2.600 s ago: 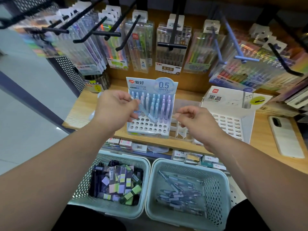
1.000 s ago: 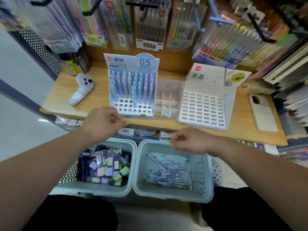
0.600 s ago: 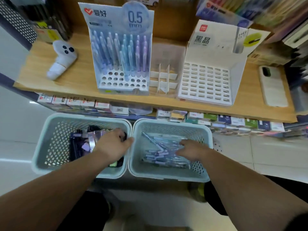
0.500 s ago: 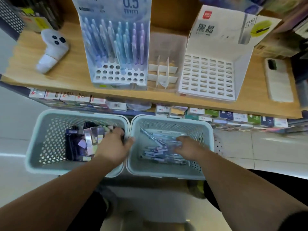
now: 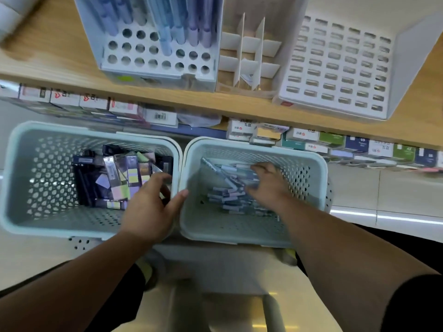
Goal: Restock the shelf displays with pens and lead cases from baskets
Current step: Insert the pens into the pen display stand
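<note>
Two pale-green perforated baskets sit side by side below the wooden shelf. The left basket holds several dark, purple and green lead cases. My left hand is at its right end, fingers dipping among the cases, thumb spread over the rim between the baskets. The right basket holds several blue-grey pens. My right hand lies on them with fingers stretched out. On the shelf stand a pen display with round holes, partly filled, and a white slotted display with nothing in it.
A clear box with white dividers stands between the two displays. Rows of small stationery boxes line the lower shelf behind the baskets. A blurred white object lies at the shelf's far left. Tiled floor shows on the right.
Both hands have come down from the pen display into the baskets, the left among the lead cases and the right onto the pens. The view has tilted downward.
</note>
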A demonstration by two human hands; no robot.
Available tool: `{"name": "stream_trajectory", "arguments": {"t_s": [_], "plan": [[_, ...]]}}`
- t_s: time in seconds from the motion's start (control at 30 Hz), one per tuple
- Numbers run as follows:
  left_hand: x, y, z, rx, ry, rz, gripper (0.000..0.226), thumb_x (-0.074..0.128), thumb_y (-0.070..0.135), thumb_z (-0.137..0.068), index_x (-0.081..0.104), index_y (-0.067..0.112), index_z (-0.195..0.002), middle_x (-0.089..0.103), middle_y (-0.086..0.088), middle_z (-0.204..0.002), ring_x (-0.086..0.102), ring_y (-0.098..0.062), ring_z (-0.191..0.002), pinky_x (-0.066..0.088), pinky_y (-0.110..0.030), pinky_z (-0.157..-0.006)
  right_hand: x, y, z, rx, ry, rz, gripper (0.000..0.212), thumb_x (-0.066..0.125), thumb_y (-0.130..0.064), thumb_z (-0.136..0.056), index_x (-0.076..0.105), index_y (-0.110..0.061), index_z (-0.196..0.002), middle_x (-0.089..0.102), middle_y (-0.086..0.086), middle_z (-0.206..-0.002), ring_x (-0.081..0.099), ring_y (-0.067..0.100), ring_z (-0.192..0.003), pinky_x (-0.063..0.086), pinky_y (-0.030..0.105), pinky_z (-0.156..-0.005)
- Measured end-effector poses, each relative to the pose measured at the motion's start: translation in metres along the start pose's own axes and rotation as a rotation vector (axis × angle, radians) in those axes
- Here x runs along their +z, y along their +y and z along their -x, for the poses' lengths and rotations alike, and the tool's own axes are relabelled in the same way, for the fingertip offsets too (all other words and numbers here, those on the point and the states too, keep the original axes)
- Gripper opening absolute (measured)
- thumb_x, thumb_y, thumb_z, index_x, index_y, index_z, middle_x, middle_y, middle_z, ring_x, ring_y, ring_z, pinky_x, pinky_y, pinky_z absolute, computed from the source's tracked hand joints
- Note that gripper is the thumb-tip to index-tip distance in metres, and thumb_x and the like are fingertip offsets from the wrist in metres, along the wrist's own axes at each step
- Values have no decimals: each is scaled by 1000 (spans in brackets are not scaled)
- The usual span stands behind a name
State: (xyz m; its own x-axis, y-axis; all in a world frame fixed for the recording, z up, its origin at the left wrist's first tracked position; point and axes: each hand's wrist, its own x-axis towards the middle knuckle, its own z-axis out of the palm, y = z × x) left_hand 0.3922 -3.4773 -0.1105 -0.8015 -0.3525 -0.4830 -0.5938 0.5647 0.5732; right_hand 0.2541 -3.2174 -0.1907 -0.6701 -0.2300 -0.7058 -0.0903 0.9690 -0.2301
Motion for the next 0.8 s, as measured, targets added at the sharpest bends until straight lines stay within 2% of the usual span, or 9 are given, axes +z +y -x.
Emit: {"name": "stream_trajectory", "arguments": {"t_s": [0.1,0.2,0.3,0.37,0.5,0.6,0.7,0.8], "plan": [[-1,-1,-2,-16,-38,38,66,48,76,-74,52,27,-118,66,4,-96,65,-20,-82,58,-44,-74,3,0,0,-2,10,86,79,63,-54,-89,29,-28,-156,31,1,-152,30,26,-139,28,42,-115],[-2,-4,-5,-32,-51,72,59,51,77,-72,51,32,-112,63,5,-92,65,-19,-76,57,-44,-70,5,3,1,-34,78,199,73,61,-57,-88,37,-28,-151,36,-1,-150,31,24,-138,23,40,-114],[-1,-5,-5,-48,-55,99,59,53,76,-71,52,31,-110,63,3,-91,65,-20,-73,56,-44,-69,8,5,3,-35,89,136,66,65,-54,-86,44,-29,-144,45,0,-146,38,23,-136,26,41,-115],[0,-6,-5,-65,-66,121,61,53,77,-70,52,32,-111,63,3,-91,65,-21,-74,56,-44,-70,7,2,1,-36,59,116,68,68,-55,-85,46,-29,-143,46,1,-145,39,24,-135,29,41,-114],[2,-7,-5,-92,-79,133,61,53,74,-72,53,30,-114,63,1,-93,65,-22,-78,54,-40,-72,1,-5,-1,-60,-68,237,81,67,-64,-82,40,-26,-149,40,3,-150,36,27,-137,28,42,-114],[6,-6,-6,-137,-94,173,55,58,66,-79,53,27,-118,62,-2,-95,65,-25,-82,55,-41,-75,6,-4,3,-120,-204,247,88,74,-63,-76,40,-22,-147,46,6,-143,42,28,-131,37,41,-109],[8,-6,-5,-161,-93,193,44,62,55,-88,53,25,-120,62,-3,-97,65,-25,-85,56,-43,-77,17,-3,9,-153,-253,229,88,77,-60,-74,43,-20,-144,50,7,-138,48,27,-126,44,42,-103],[8,-5,-4,-159,-88,202,44,62,55,-89,53,26,-121,63,-3,-98,66,-24,-84,57,-45,-77,21,-6,10,-166,-252,172,77,80,-53,-75,50,-20,-138,56,7,-131,54,26,-118,48,40,-98]]}}
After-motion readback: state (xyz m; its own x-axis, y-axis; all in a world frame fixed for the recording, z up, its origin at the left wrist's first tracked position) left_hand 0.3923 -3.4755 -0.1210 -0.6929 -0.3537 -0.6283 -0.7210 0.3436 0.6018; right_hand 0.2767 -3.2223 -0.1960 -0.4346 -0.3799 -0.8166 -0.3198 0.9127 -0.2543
